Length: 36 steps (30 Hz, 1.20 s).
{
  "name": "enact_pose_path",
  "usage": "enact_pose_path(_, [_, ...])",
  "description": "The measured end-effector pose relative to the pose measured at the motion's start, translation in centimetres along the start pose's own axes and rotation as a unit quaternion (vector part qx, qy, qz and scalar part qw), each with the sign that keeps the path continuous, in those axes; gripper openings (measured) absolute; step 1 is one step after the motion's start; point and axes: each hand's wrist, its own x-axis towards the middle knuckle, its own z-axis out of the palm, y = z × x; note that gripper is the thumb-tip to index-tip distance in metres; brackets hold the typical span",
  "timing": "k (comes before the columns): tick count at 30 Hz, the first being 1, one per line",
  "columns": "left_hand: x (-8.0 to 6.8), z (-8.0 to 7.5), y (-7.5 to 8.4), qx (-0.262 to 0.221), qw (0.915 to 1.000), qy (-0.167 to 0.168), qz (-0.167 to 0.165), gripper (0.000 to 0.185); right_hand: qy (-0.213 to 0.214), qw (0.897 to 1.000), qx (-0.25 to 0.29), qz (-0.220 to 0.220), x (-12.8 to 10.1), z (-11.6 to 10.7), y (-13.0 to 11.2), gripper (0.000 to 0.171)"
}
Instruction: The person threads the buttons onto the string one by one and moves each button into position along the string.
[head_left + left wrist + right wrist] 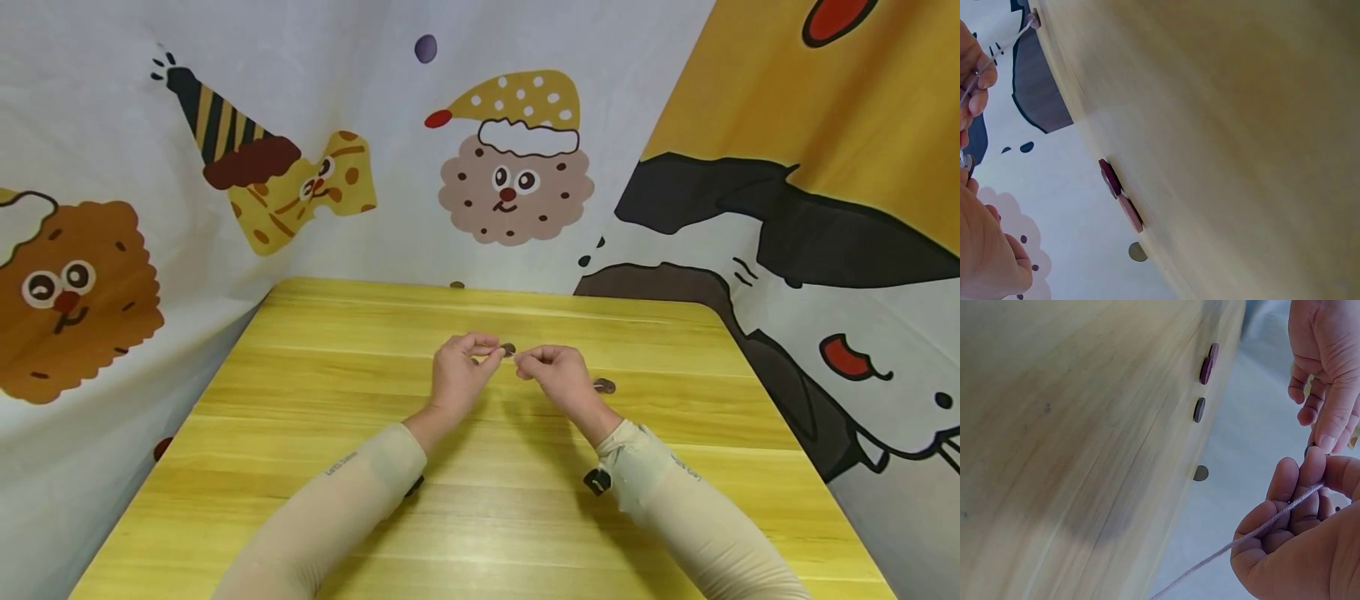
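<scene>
Thumb and fingertips of my left hand pinch a small dark brown button-like disc. Just right of it, my right hand pinches a thin pale string between thumb and finger, close to the disc. The string crosses the right fingers and, in the left wrist view, runs down to another brown disc on the table. That disc lies beside the right hand in the head view. Whether the string passes through the pinched disc is too small to tell.
Several small dark discs rest on the table, among them a maroon disc overlapping a paler one and a single dark disc nearby. The wooden table ends at a printed cloth backdrop.
</scene>
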Motion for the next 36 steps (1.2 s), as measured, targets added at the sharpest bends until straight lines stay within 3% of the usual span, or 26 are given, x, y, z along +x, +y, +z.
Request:
enact_pose_path(18, [-0.5, 0.5, 0.1, 0.015, 0.999, -0.004, 0.042, 0.014, 0.015, 0.999, -0.021, -0.024, -0.1, 0.4, 0.3, 0.03])
enact_pose_path(23, [-0.7, 0.4, 0.5, -0.001, 0.9994, -0.016, 0.031, 0.02, 0.02, 0.996, -0.06, -0.064, -0.1, 0.5, 0.6, 0.033])
enact_pose_path(26, [-0.8, 0.3, 0.6, -0.031, 0.9988, -0.039, -0.004, 0.024, 0.023, 0.99, -0.084, -0.111, -0.1, 0.4, 0.9, 0.029])
enact_pose_path(28, [-0.8, 0.1, 0.5, -0.078, 0.9932, -0.072, -0.047, 0.027, 0.033, 0.98, -0.111, -0.161, 0.0, 0.3, 1.2, 0.02])
enact_pose_path(30, [-0.6, -0.3, 0.5, -0.127, 0.9806, -0.11, -0.101, 0.03, 0.053, 0.961, -0.147, -0.229, 0.1, 0.1, 1.5, 0.013])
enact_pose_path(33, [-0.2, -0.8, 0.7, -0.179, 0.9575, -0.154, -0.165, 0.034, 0.094, 0.914, -0.206, -0.337, 0.3, -0.2, 1.9, 0.01])
enact_pose_path(36, [0.2, -1.1, 0.9, -0.189, 0.9466, -0.179, -0.19, 0.038, 0.117, 0.876, -0.234, -0.406, 0.5, -0.3, 2.1, 0.012])
